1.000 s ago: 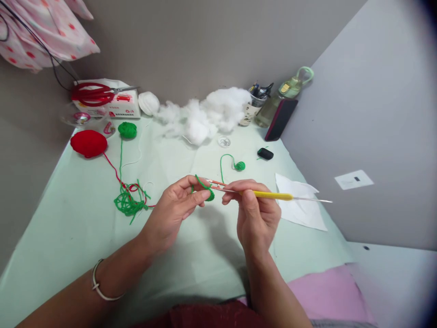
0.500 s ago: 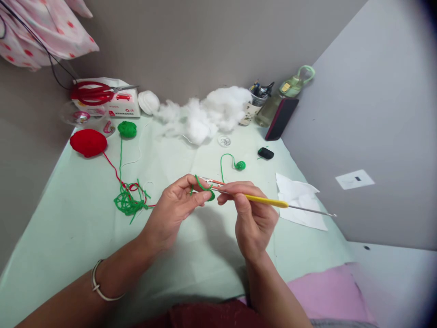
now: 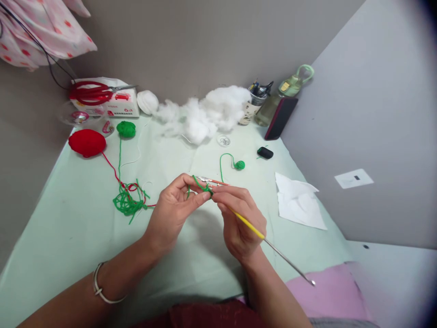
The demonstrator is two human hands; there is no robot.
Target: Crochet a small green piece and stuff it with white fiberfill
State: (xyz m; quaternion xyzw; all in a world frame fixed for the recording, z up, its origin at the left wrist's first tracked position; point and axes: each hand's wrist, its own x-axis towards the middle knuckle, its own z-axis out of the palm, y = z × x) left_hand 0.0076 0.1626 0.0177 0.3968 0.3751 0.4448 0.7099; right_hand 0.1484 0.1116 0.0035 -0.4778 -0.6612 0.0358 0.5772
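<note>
A: Left hand (image 3: 172, 209), finger state?

B: Thumb and index finger pinched together on the green crochet piece (image 3: 210, 195). A strand of green yarn (image 3: 199, 183) passes over the index finger.

A: Right hand (image 3: 244, 223)?

B: Narrow, pencil-style grip around the yellow-handled crochet hook (image 3: 250, 224). The rear metal shaft slants out past the palm, toward the wearer.

A: Piece relative to the fingers?

B: At the left thumb tip and partly covered by it; right fingertips close in at its other side. The front end of the hook is obscured there. Cannot tell whether it sits in a stitch.

A: Positions, with the white fiberfill (image 3: 208, 116) as landmark?

B: Piece and both hands: near side of the fiberfill, above the pale green tablecloth (image 3: 78, 255). Small crocheted ball (image 3: 240, 165): nearer than the fiberfill, slightly right. Red yarn ball (image 3: 87, 143) and green yarn ball (image 3: 126, 129): left of it. Yarn tangle (image 3: 125, 203): left and nearer.
</note>
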